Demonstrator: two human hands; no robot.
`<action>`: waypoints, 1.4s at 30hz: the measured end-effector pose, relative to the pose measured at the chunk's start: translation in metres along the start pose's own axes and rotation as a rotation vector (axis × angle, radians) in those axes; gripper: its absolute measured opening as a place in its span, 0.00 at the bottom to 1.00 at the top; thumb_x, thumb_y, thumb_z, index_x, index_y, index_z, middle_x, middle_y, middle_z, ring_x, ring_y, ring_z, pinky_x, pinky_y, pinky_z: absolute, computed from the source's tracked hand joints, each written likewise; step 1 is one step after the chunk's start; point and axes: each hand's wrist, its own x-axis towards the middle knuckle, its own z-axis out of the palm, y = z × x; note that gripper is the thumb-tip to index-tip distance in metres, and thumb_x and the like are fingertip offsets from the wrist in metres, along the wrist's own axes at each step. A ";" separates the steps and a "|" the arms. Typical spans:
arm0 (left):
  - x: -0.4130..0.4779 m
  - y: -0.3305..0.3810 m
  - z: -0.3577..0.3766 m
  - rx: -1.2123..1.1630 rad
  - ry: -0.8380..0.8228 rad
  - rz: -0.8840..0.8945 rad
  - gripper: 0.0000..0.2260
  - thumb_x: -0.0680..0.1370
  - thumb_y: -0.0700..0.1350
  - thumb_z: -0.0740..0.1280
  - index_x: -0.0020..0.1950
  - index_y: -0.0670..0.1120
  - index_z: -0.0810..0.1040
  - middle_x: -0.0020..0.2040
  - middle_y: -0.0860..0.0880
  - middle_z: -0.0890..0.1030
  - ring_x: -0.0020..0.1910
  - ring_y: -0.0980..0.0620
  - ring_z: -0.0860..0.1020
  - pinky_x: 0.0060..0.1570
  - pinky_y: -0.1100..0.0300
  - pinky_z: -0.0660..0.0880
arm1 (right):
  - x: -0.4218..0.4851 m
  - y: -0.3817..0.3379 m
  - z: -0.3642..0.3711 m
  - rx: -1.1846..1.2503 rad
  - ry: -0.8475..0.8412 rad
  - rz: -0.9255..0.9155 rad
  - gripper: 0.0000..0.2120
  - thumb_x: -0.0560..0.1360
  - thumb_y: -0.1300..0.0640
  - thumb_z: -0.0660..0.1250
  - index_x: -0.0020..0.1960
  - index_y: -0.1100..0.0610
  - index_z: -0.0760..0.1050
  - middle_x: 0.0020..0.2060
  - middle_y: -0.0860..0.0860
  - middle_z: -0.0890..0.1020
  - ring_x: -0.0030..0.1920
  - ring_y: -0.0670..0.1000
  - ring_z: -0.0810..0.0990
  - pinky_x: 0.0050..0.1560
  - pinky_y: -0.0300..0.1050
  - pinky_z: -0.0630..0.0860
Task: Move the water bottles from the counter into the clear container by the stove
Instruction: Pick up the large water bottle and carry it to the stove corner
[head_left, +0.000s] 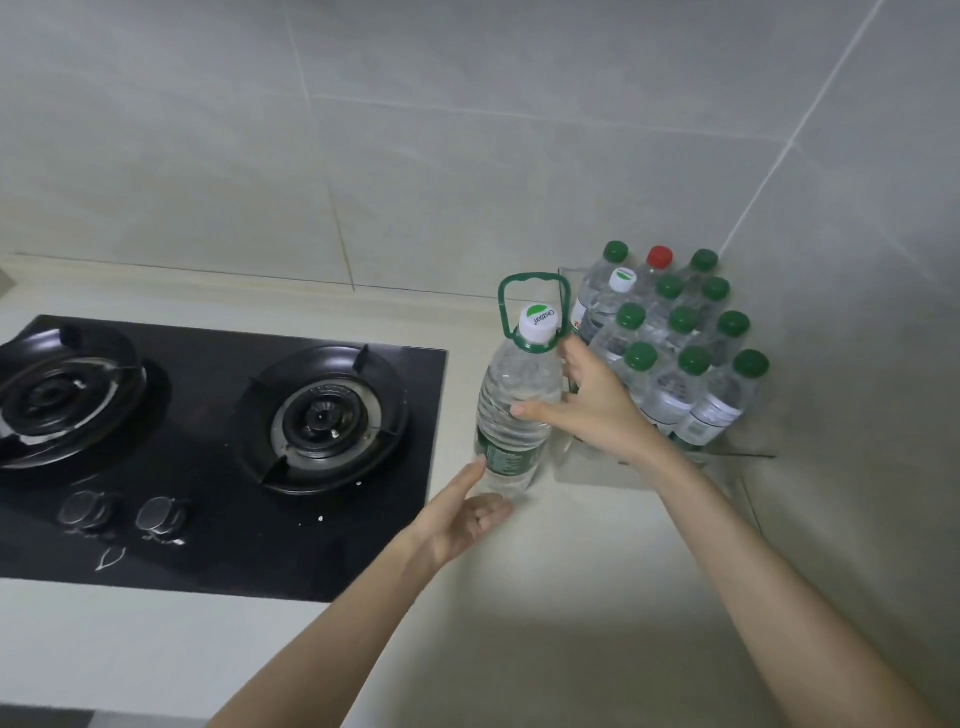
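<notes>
A large clear water bottle (511, 384) with a white cap and a green carry handle is upright on the counter, just left of the clear container (597, 475) in the corner. My right hand (592, 410) grips its body from the right, thumb across the front. At the bottle's base, my left hand (462, 519) is cupped, with the thumb on the green label and the fingers under the bottom edge. The container holds several small bottles (675, 384) with green caps, a red-capped one (660, 256) and a white-capped one (622, 279).
A black two-burner gas stove (218, 441) lies to the left of the bottle, knobs at its front. Tiled walls meet in the corner behind the container. The pale counter (571, 597) stretches toward me.
</notes>
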 end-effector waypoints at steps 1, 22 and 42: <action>0.002 0.000 0.002 -0.066 0.006 -0.004 0.23 0.78 0.47 0.67 0.70 0.39 0.69 0.52 0.37 0.79 0.45 0.43 0.83 0.37 0.59 0.82 | 0.001 -0.001 0.000 -0.009 0.001 0.003 0.31 0.61 0.52 0.80 0.60 0.44 0.70 0.59 0.38 0.79 0.62 0.41 0.76 0.66 0.51 0.73; 0.085 0.076 0.063 -0.124 0.003 0.017 0.19 0.80 0.51 0.63 0.66 0.41 0.73 0.55 0.45 0.76 0.36 0.53 0.82 0.39 0.65 0.80 | 0.102 0.008 -0.018 -0.200 0.355 0.010 0.23 0.61 0.48 0.80 0.51 0.49 0.74 0.45 0.43 0.83 0.46 0.46 0.82 0.50 0.46 0.80; 0.161 0.146 0.103 -0.146 -0.012 0.051 0.14 0.82 0.50 0.57 0.52 0.41 0.76 0.66 0.45 0.73 0.44 0.52 0.79 0.45 0.63 0.78 | 0.218 0.029 -0.042 -0.220 0.393 0.023 0.29 0.60 0.44 0.79 0.58 0.48 0.75 0.48 0.43 0.84 0.49 0.47 0.82 0.53 0.48 0.79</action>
